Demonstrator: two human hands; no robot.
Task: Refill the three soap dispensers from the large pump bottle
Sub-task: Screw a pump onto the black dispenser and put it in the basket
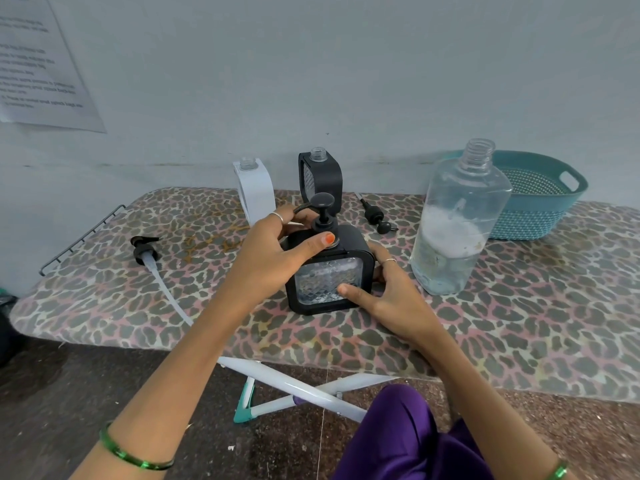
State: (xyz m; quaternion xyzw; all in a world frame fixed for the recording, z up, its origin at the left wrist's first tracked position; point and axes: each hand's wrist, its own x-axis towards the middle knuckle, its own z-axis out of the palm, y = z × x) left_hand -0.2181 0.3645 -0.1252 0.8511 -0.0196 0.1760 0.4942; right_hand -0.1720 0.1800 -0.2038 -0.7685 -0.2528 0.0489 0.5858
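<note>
left hand [273, 254]: fingers and thumb curled round the collar of the pump head [322, 216] on the near black dispenser [329, 271], pinching it at the neck
right hand [384, 292]: wrapped round the lower right side of the same dispenser, thumb pressed flat on its clear front window, steadying it
near black dispenser: upright, mid ironing board [519, 323], directly between the two hands, touching both; long axis vertical, pump stem in line with it; clear liquid visible in the window
key relation: the collar sits on top of the neck, so any twist turns about the vertical axis; left hand is on it, right hand only braces the body
step judged: screwing the pump on or off, cannot tell which
second black dispenser [320, 174]: behind the first, near the far edge, neck open, no pump
white dispenser [256, 192]: left of it at the far edge, neck open
loose pump [375, 214]: lying right of the dispensers
large bottle [457, 223]: upright just right of the right hand, neck open, partly full
long-tube pump [152, 258]: lying toward the left end
teal basket [540, 202]: far right corner
</note>
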